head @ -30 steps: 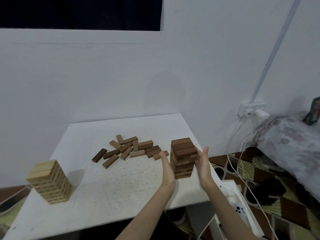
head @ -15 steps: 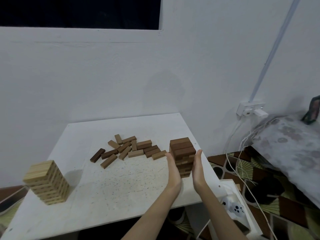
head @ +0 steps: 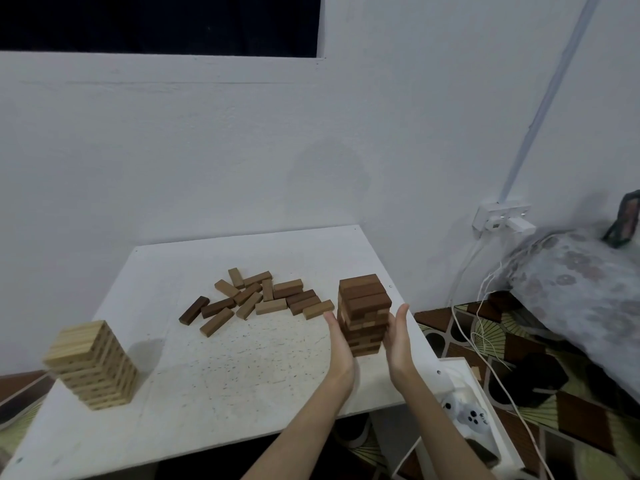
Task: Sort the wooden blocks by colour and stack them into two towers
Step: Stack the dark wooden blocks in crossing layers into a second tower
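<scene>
Now, all places below are given from the brown tower.
Brown tower: a stack of dark and mid-brown blocks [head: 363, 313] stands upright near the right edge of the white table [head: 214, 368]; some lower layers look slightly uneven.
Left hand: the left hand [head: 337, 341] lies flat against the tower's left face, fingers straight and together, pointing away from the person; it curls round nothing.
Right hand: the right hand [head: 396, 336] is set against the tower's right face, fingers straight, thumb raised; whether the palm fully touches the blocks I cannot tell.
Hands together: they stand apart from each other with the tower between them, palms turned inward.
Loose blocks: a scatter of brown blocks [head: 258, 299] lies flat on the table just left of the tower and a little farther back; the nearest one [head: 318, 309] lies close to the left hand's fingertips, and the darkest one [head: 194, 310] lies at the far left of the scatter.
Pale tower: a stack of light wood blocks [head: 91, 365] stands well apart to the tower's left, near the table's front left edge, leaning a little in this wide view.
Wall socket: a white socket [head: 502, 216] sits on the wall up and to the tower's right, cables hanging from it.
Game controller: a white controller [head: 467, 414] lies in a white tray [head: 485, 393] below and right of the tower, off the table.
</scene>
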`<state>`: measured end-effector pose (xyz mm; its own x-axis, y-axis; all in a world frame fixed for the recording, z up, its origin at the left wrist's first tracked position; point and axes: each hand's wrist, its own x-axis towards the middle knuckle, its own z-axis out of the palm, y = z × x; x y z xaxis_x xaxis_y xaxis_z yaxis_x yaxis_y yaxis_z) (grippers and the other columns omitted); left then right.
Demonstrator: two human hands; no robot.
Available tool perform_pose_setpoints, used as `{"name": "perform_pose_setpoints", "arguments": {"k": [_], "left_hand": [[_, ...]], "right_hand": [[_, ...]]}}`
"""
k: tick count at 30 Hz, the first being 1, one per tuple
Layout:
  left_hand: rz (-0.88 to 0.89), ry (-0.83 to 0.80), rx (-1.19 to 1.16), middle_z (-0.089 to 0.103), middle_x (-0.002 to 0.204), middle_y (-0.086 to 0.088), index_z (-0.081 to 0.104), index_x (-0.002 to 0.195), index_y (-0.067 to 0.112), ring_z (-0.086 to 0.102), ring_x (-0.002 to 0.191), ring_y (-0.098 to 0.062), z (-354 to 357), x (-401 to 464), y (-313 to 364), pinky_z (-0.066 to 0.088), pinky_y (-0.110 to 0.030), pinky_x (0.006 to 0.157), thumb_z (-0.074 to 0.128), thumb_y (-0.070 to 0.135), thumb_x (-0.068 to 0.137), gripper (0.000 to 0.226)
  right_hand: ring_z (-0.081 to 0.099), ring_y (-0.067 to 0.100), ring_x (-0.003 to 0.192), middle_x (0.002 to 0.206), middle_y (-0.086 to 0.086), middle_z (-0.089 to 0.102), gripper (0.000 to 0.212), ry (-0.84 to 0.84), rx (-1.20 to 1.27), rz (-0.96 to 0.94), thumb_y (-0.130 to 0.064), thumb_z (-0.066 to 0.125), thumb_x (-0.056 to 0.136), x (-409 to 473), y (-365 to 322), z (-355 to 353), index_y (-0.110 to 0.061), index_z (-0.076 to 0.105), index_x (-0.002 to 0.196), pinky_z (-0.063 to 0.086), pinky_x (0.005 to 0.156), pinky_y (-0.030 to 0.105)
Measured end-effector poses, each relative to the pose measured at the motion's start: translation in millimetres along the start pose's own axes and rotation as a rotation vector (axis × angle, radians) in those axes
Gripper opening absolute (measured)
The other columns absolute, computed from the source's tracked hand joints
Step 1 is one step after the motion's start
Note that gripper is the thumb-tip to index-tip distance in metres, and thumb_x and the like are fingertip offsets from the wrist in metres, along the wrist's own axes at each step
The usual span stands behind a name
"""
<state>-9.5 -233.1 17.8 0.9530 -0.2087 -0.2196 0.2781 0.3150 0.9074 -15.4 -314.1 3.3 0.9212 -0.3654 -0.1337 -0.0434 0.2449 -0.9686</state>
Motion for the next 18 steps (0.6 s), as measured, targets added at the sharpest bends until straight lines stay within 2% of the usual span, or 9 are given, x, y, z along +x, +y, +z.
{"name": "perform_pose_setpoints", "arguments": {"k": [3, 7, 9, 12, 13, 15, 18], "left_hand": [[-0.010, 0.014, 0.016, 0.068, 0.106, -0.003, 0.064, 0.100, 0.024, 0.061, 0.105, -0.012, -1, -1, -3, 0.047, -0.015, 0.085, 0.001, 0.046, 0.099, 0.068], [-0.036, 0.005, 0.003, 0.066, 0.114, -0.006, 0.065, 0.109, 0.016, 0.060, 0.103, -0.010, 1, -1, -6, 0.048, -0.012, 0.078, 0.003, 0.046, 0.099, 0.069], [-0.027, 0.010, -0.006, 0.067, 0.113, -0.006, 0.065, 0.108, 0.017, 0.060, 0.106, -0.012, 1, 1, -7, 0.048, -0.015, 0.084, 0.003, 0.046, 0.100, 0.069], [-0.036, 0.031, -0.028, 0.067, 0.114, -0.005, 0.064, 0.114, 0.014, 0.057, 0.114, -0.015, -1, 2, -9, 0.043, -0.021, 0.095, 0.001, 0.048, 0.099, 0.073], [-0.039, 0.031, -0.037, 0.067, 0.115, -0.005, 0.064, 0.116, 0.012, 0.056, 0.116, -0.015, -1, 3, -11, 0.042, -0.023, 0.098, 0.001, 0.048, 0.098, 0.074], [-0.056, 0.026, -0.034, 0.065, 0.118, -0.005, 0.062, 0.121, 0.010, 0.055, 0.117, -0.015, -1, 2, -13, 0.038, -0.025, 0.103, 0.001, 0.048, 0.098, 0.075], [-0.062, 0.027, -0.035, 0.065, 0.112, 0.000, 0.061, 0.122, 0.011, 0.055, 0.114, -0.013, 2, 0, -11, 0.037, -0.022, 0.098, 0.002, 0.047, 0.099, 0.073]], "right_hand": [[0.058, -0.004, 0.095, 0.093, -0.018, 0.068, 0.060, -0.023, -0.008, 0.023, -0.050, 0.006, 0.099, 0, 5, 1, -0.032, 0.063, 0.095, 0.043, 0.081, 0.016], [0.058, 0.000, 0.089, 0.089, -0.019, 0.065, 0.055, -0.021, 0.042, 0.060, -0.048, 0.011, 0.100, -1, 6, 4, -0.030, 0.061, 0.086, 0.037, 0.094, 0.025], [0.060, -0.001, 0.089, 0.091, -0.018, 0.066, 0.057, -0.016, 0.016, 0.065, -0.049, 0.010, 0.100, 1, 9, 3, -0.031, 0.062, 0.088, 0.041, 0.090, 0.021], [0.062, -0.007, 0.084, 0.089, -0.018, 0.068, 0.059, -0.018, -0.021, 0.054, -0.047, 0.007, 0.100, 2, 11, 1, -0.032, 0.063, 0.090, 0.046, 0.073, 0.010], [0.063, -0.007, 0.082, 0.087, -0.018, 0.069, 0.059, -0.020, -0.006, 0.057, -0.046, 0.007, 0.100, 2, 13, 0, -0.031, 0.063, 0.089, 0.047, 0.072, 0.010], [0.062, -0.003, 0.084, 0.087, -0.016, 0.068, 0.058, -0.014, 0.019, 0.062, -0.046, 0.010, 0.101, 1, 14, 2, -0.029, 0.063, 0.087, 0.045, 0.082, 0.015], [0.059, 0.005, 0.095, 0.096, -0.009, 0.067, 0.056, 0.022, 0.036, 0.074, -0.050, 0.013, 0.099, 4, 19, 1, -0.028, 0.064, 0.090, 0.039, 0.101, 0.031]]}}
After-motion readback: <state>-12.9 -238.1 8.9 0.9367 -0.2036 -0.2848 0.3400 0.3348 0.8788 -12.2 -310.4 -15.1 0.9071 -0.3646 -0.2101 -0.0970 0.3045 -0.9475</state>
